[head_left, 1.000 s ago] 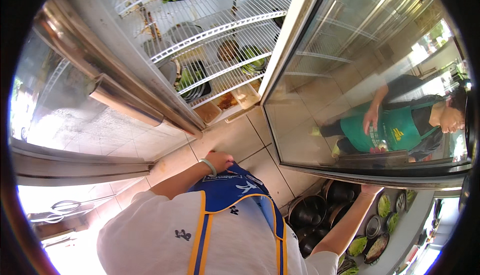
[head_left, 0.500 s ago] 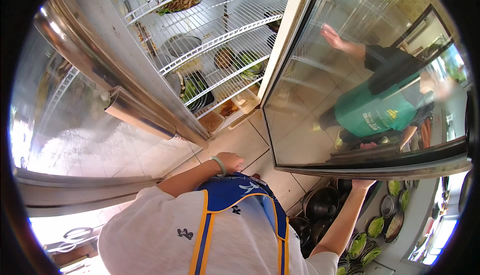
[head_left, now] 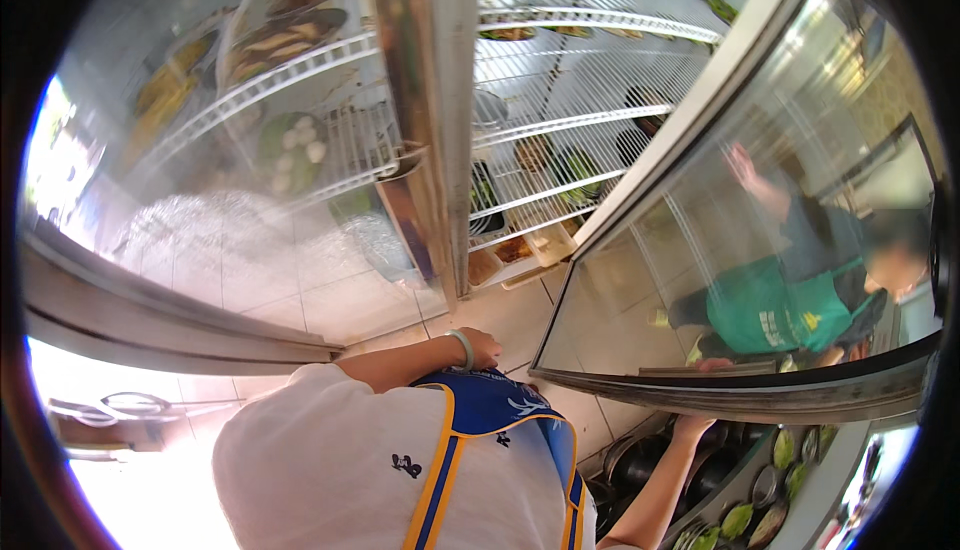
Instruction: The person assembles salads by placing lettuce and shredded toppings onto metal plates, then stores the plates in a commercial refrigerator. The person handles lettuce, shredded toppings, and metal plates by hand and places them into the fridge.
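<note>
My right hand (head_left: 692,427) is at the edge of the open glass fridge door (head_left: 640,300), with its fingers curled behind the dark frame. My left hand (head_left: 483,349), with a pale green bangle at the wrist, is held in front of the blue and yellow apron (head_left: 490,400). Its fingers are curled in, and the palm side is hidden. Beyond my hands stands the fridge, its white wire shelves (head_left: 570,130) carrying plates and trays of food. A food tub (head_left: 550,244) sits at the bottom of the opening.
To the left, another glass door (head_left: 270,280) covers shelves with a plate of white eggs (head_left: 297,150). In the right door's glass shows a person in a green apron (head_left: 770,305), one hand raised. Dark pans (head_left: 635,465) and plated greens (head_left: 737,520) lie at lower right.
The view has turned left, showing more of the shelves behind the left glass. The fridge and right door now appear farther right. My right hand is still at the door edge.
</note>
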{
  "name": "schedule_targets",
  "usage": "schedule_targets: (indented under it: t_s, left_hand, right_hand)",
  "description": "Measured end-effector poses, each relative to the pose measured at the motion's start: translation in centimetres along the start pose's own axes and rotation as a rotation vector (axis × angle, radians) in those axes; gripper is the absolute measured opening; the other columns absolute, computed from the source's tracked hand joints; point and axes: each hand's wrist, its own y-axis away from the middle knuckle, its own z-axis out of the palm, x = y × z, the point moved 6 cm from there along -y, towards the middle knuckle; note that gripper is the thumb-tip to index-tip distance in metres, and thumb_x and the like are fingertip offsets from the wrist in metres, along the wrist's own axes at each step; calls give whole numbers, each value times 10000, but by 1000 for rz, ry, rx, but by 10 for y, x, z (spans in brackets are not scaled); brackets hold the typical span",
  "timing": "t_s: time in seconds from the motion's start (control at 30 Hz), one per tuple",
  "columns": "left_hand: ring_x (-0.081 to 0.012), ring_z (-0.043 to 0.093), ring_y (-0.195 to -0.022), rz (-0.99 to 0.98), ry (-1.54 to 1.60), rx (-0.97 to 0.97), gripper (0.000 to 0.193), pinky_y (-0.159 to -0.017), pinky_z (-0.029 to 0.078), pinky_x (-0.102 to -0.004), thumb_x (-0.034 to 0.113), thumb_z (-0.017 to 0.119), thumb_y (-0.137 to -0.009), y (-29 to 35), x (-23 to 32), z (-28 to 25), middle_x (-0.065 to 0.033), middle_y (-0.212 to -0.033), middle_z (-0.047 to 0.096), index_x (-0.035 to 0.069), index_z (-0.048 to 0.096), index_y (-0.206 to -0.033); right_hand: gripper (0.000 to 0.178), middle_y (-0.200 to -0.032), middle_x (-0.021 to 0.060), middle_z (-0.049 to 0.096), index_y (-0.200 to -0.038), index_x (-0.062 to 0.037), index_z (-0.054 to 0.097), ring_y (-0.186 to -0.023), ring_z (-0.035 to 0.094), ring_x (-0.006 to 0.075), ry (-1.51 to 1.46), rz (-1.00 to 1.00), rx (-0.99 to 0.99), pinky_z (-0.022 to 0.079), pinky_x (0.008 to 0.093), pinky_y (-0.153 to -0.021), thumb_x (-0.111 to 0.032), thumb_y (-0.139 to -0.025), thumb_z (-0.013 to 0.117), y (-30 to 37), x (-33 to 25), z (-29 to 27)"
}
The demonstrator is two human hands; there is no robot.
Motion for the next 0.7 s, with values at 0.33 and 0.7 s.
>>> schedule_targets:
  t_s: [0.33,0.7]
  left_hand:
    - [-362,628,-987,148,117,63,352,-858,494,-447,363,518,-910,30,-30,7,-188,-1039,665,92,650,-1091]
    - [-194,614,-1040,254,1159,468,389,-856,495,-325,235,536,-986,59,19,-37,-76,-1217,570,35,466,-1312]
  right_hand:
    - [234,-986,41,529,-1035,-75,505,-931,483,151,162,254,-159,418,316,-864,-294,-998,434,23,39,133]
    - [539,-955,237,627,-1083,-42,493,-888,615,420,501,-85,-475,492,467,-746,-551,-907,536,21,-67,273]
